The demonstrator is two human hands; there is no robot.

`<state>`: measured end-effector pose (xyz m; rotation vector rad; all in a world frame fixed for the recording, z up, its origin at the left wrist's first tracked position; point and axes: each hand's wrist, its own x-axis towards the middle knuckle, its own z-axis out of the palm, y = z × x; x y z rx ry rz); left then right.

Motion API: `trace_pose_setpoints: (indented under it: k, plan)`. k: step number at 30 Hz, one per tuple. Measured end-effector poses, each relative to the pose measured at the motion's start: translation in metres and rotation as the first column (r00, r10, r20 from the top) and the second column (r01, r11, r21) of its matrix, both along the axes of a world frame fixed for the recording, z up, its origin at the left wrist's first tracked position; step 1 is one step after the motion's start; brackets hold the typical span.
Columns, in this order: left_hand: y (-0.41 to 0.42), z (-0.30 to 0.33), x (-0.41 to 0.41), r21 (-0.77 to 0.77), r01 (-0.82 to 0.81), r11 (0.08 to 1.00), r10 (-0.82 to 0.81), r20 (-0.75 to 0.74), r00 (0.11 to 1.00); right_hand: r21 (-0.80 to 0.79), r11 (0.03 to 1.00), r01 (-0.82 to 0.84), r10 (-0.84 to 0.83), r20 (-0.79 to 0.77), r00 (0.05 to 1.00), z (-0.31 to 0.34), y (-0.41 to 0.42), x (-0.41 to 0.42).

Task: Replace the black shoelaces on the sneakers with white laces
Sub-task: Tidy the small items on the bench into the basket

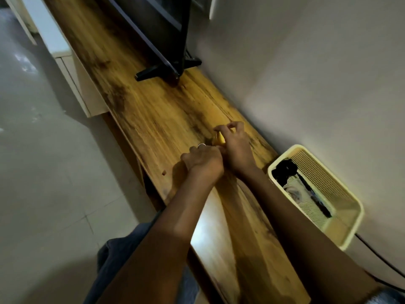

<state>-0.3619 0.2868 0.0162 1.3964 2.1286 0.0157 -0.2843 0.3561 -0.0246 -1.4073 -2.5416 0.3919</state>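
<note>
On the wooden shelf (166, 119) against the wall, both my hands meet over one small yellow thing (219, 138) — I cannot tell what it is, and no sneaker or lace, black or white, shows anywhere I can see. My left hand (202, 160) is curled into a loose fist with a ring on one finger, pressed up against the near side of the yellow thing; whether it grips it, I cannot tell. My right hand (235, 145) lies just beside it, touching, fingers bent and pinching at something above the yellow thing's far edge. I judge the thing light and small enough to slip, so I would hold it at its sides with the left and work with the right fingertips. A lace, once I have it, should be soft and limp — best taken near its stiff tip. Beside my right forearm stands a pale basket (350, 218) with dark things inside.
</note>
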Motion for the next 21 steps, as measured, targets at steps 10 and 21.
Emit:
trace_pose_setpoints:
  k: [10, 21]
  plan:
    - [0.005, -0.004, 0.026, 0.273, 0.049, 0.961, -0.081, 0.104, 0.991, 0.124, 0.945, 0.303, -0.226, -0.425, 0.877, 0.066, -0.028, 0.079]
    - [0.009, -0.014, 0.065, 0.45, 0.255, 0.856, -0.341, 0.119, 0.933, -0.071, 0.79, 0.609, -0.605, -0.253, 0.755, 0.063, -0.066, 0.188]
